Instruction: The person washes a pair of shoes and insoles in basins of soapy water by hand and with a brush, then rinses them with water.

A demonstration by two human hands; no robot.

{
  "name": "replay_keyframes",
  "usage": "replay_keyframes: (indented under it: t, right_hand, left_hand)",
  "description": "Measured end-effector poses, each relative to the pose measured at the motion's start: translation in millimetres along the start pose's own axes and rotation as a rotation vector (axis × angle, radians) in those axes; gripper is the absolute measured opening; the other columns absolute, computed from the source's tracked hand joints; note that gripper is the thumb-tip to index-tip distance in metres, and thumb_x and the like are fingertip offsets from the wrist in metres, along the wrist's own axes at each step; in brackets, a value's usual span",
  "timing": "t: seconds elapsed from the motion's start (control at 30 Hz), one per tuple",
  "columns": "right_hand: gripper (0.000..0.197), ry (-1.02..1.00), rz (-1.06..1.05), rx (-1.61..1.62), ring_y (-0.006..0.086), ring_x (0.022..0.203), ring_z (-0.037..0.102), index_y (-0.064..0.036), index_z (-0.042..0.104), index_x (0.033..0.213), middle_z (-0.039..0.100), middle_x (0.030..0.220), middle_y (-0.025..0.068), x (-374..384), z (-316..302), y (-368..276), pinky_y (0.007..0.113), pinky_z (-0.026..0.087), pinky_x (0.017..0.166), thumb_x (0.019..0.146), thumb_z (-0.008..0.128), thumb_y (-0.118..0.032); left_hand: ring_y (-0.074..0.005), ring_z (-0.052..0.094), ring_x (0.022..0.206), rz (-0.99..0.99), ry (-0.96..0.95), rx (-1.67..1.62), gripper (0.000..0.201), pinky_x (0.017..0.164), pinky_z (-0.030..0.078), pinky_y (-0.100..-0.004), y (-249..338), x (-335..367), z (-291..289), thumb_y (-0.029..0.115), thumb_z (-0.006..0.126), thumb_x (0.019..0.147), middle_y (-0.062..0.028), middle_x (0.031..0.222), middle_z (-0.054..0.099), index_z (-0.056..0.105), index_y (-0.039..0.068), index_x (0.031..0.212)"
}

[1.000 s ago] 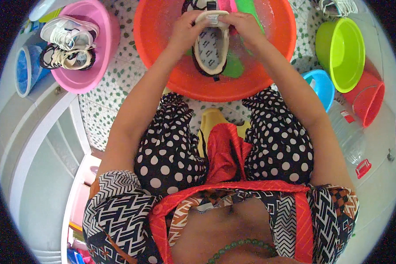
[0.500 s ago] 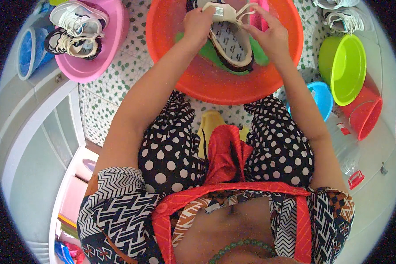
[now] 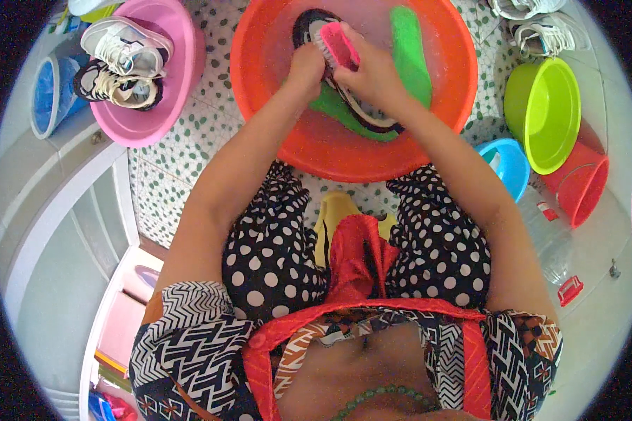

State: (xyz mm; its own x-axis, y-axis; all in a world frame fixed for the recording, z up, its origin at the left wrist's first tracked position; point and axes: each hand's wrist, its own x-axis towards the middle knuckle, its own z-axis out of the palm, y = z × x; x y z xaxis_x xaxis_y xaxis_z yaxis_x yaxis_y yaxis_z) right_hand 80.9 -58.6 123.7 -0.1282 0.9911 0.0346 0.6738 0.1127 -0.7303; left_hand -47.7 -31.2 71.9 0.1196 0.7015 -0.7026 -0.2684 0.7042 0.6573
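In the big orange basin (image 3: 442, 133) lies a black-and-white sneaker (image 3: 309, 24), its toe end largely covered by my hands. My left hand (image 3: 307, 71) is closed around the sneaker's side, near its opening. My right hand (image 3: 373, 74) grips a pink scrub brush (image 3: 340, 45) with pale bristles, which touches the sneaker beside my left fingers. Under and beside the shoe is a long green plastic piece (image 3: 411, 59), partly hidden by my right hand and the sneaker. Cloudy water shows in the basin.
To the left, a pink basin (image 3: 179, 105) holds several sneakers (image 3: 126, 45), next to a blue bin (image 3: 45, 98). Along the right are a lime-green basin (image 3: 541, 116), a blue basin (image 3: 505, 165), a red bucket (image 3: 586, 186), a clear plastic bottle (image 3: 551, 242) and more sneakers (image 3: 544, 35).
My left hand has let go of the sneaker's tongue and now grips the shoe lower in the basin. My right hand has left the laces and taken hold of the pink brush.
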Motion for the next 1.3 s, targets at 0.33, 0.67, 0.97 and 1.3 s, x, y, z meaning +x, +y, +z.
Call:
replay_keyframes:
  t: [0.33, 0.67, 0.97, 1.3]
  right_hand:
    - [0.065, -0.048, 0.505, -0.074, 0.0309, 0.082, 0.062, -0.0182, 0.041, 0.130, 0.063, 0.086, 0.0188, 21, -16, 74, 0.038, 0.049, 0.071, 0.071, 0.063, -0.035]
    - [0.053, 0.131, 0.177, -0.087, 0.0341, 0.106, 0.048, -0.0099, 0.050, 0.121, 0.049, 0.118, 0.0193, -39, -11, 79, 0.042, 0.039, 0.089, 0.077, 0.062, -0.037]
    - [0.069, -0.363, 0.018, -0.402, 0.0321, 0.108, 0.049, -0.0081, 0.053, 0.118, 0.050, 0.120, 0.0146, -52, 16, 66, 0.038, 0.039, 0.093, 0.068, 0.063, -0.056]
    - [0.043, -0.633, 0.506, 0.427, 0.0155, 0.091, 0.056, -0.0068, 0.057, 0.113, 0.061, 0.100, 0.0057, -51, 7, 167, 0.031, 0.046, 0.078, 0.076, 0.069, -0.024]
  left_hand:
    - [-0.0101, 0.055, 0.062, 0.301, -0.235, 0.531, 0.029, 0.054, 0.044, -0.0254, -6, -25, 5, 0.026, 0.049, 0.087, -0.0024, 0.072, 0.056, 0.059, 0.001, 0.095]
    - [-0.0244, 0.059, 0.071, 0.550, -0.046, 0.813, 0.032, 0.066, 0.045, -0.0351, 5, -6, -15, 0.031, 0.050, 0.086, -0.0143, 0.080, 0.062, 0.061, 0.002, 0.096]
    - [-0.0358, 0.057, 0.088, 0.563, -0.121, 1.068, 0.029, 0.080, 0.043, -0.0439, -29, 77, -11, 0.024, 0.054, 0.080, -0.0170, 0.092, 0.061, 0.061, 0.002, 0.097]
    - [-0.0334, 0.057, 0.094, 0.810, -0.194, 1.775, 0.031, 0.079, 0.046, -0.0464, -62, 104, 70, 0.013, 0.055, 0.075, -0.0168, 0.099, 0.060, 0.060, 0.004, 0.104]
